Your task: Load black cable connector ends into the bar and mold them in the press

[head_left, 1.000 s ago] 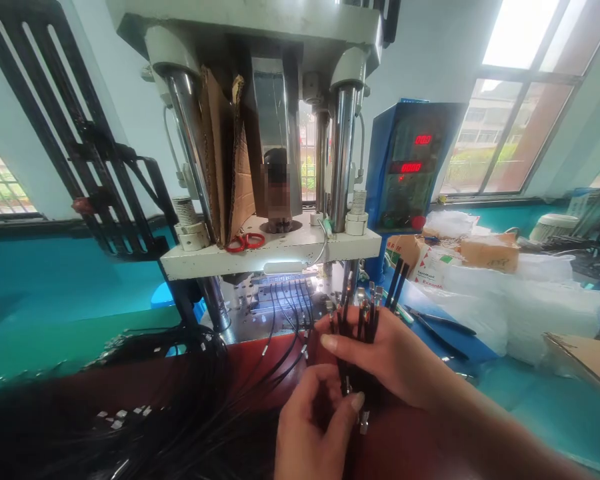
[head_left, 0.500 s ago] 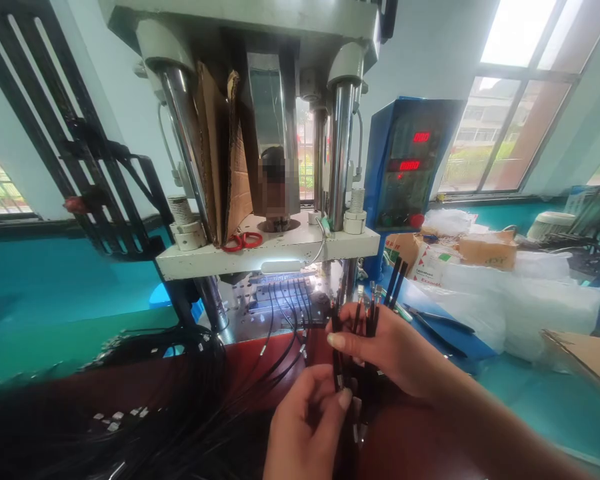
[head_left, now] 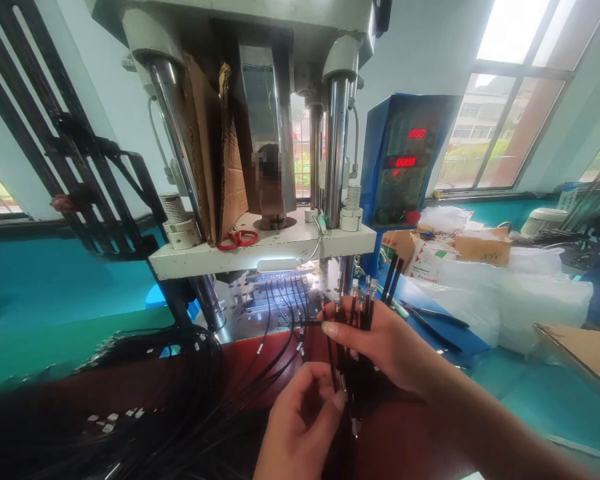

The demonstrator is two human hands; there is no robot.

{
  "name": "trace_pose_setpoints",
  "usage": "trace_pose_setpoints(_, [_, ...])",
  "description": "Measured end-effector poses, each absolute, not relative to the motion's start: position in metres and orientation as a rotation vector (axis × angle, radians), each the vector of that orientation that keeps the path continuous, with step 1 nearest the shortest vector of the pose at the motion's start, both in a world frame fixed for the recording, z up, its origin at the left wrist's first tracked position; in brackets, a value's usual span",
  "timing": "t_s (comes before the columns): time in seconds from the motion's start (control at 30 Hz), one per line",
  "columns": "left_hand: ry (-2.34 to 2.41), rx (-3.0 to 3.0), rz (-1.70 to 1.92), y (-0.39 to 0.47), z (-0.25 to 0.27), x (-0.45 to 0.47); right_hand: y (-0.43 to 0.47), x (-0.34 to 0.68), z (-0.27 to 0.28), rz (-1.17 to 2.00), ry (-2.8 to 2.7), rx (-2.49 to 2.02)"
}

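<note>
My right hand point(head_left: 380, 333) is closed around a bunch of short black cables point(head_left: 368, 315), whose metal connectors and copper-coloured wire ends stick up above the fingers. Lower and to the left, my left hand point(head_left: 303, 420) pinches one black cable point(head_left: 331, 360) by its lower end, near a small metal fitting. This cable runs up past my right thumb and stands a little apart from the bunch. Behind the hands, several black cables point(head_left: 267, 313) run out of a lit metal fixture point(head_left: 275, 299) on the press bed. A large heap of black cables point(head_left: 200, 373) lies to the left.
A white press point(head_left: 260, 257) with steel columns stands ahead, red-handled scissors point(head_left: 237, 240) and cardboard point(head_left: 234, 180) on its plate. A blue control box point(head_left: 403, 167) shows red digits. To the right are plastic bags point(head_left: 495, 300) and a cardboard box point(head_left: 585, 357).
The view has shifted slightly, so most things sit a little further left. The cable between my hands now stands apart from the bunch, its upper end tilted left. Both hands keep their grip.
</note>
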State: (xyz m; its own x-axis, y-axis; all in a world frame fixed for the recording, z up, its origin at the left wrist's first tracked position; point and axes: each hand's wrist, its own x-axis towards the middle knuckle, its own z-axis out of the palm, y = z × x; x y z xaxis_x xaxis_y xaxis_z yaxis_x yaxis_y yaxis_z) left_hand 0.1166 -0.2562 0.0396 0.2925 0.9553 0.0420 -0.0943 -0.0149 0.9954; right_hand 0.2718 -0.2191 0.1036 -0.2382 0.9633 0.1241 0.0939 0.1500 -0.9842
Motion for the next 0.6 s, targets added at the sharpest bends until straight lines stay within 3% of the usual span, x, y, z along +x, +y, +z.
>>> trace_pose_setpoints(0.27, [0.95,1.389,1.13,-0.257,0.048,0.117,-0.231,0.267,0.125,1.125,-1.685,-1.007])
trace_pose_setpoints(0.6, [0.81,1.288,0.912,-0.263,0.059,0.102,-0.233,0.263,0.139,0.966,-1.771,-1.056])
